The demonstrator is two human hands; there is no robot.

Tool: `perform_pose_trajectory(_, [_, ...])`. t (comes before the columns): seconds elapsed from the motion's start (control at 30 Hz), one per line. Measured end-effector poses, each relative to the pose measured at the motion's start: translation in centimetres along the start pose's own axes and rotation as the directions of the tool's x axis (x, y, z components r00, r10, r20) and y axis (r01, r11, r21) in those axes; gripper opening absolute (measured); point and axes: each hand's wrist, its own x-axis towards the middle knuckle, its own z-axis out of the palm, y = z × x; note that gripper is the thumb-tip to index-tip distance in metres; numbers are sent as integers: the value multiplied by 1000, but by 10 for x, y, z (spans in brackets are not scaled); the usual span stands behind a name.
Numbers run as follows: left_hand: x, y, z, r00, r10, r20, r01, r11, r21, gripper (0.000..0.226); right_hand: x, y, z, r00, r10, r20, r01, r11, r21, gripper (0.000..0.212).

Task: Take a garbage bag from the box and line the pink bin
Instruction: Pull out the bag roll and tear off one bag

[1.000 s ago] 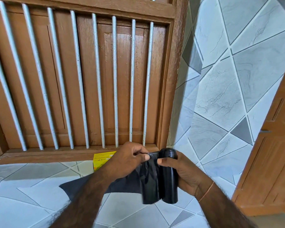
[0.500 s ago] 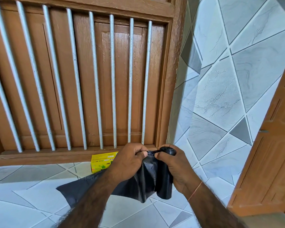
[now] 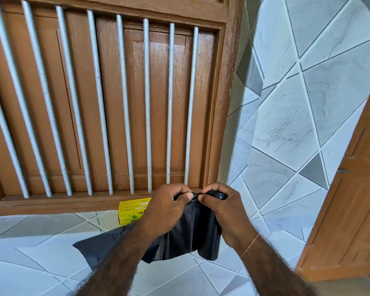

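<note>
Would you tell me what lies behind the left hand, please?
A yellow box stands on the tiled floor against the wooden frame; the left hand covers its right part.

Only legible txt is on the yellow box [image 3: 130, 212] by the wooden frame — "bin" in dark letters at its lower edge, partly cut off by a forearm. Small print & logos above — too tiny to read.

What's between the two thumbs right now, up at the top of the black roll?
In the head view, a short taut stretch of black bag plastic bridges the left hand and right hand, both pinching it; the garbage bag roll hangs below.
</note>
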Motion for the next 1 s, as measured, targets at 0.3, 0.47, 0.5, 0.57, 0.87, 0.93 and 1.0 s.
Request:
perform_pose_trajectory(0.3, [-1, 0, 4, 1000, -12, -27, 12, 999, -35, 11, 0, -6, 4, 999, 25, -37, -22, 997, 80, 24])
perform_pose_trajectory(0.47, [-2, 3, 3, 998, -24, -57, 18, 995, -102, 13, -1, -7, 4, 999, 44, -13, -43, 998, 55, 20])
perform_pose_trajectory(0.5, [-3, 4, 4, 997, -24, -71, 16, 993, -114, 12, -1, -6, 5, 999, 46, -15, -45, 997, 67, 21])
perform_pose_trajectory(0.57, [-5, 5, 6, 994, -31, -102, 13, 986, -166, 12, -2, -7, 7, 998, 48, -26, -45, 993, 109, 22])
perform_pose_trajectory(0.87, [-12, 15, 16, 966, -174, -191, 40, 831, -555, 9, -7, -15, 14, 989, 143, 37, -146, 917, 371, 28])
perform_pose_trajectory(0.93, [-13, 18, 16, 960, -200, -197, 47, 806, -591, 11, -7, -17, 15, 987, 150, 61, -162, 895, 416, 29])
perform_pose_trajectory(1.0, [-14, 20, 17, 954, -229, -192, 56, 769, -637, 11, -8, -18, 15, 984, 158, 88, -181, 877, 445, 28])
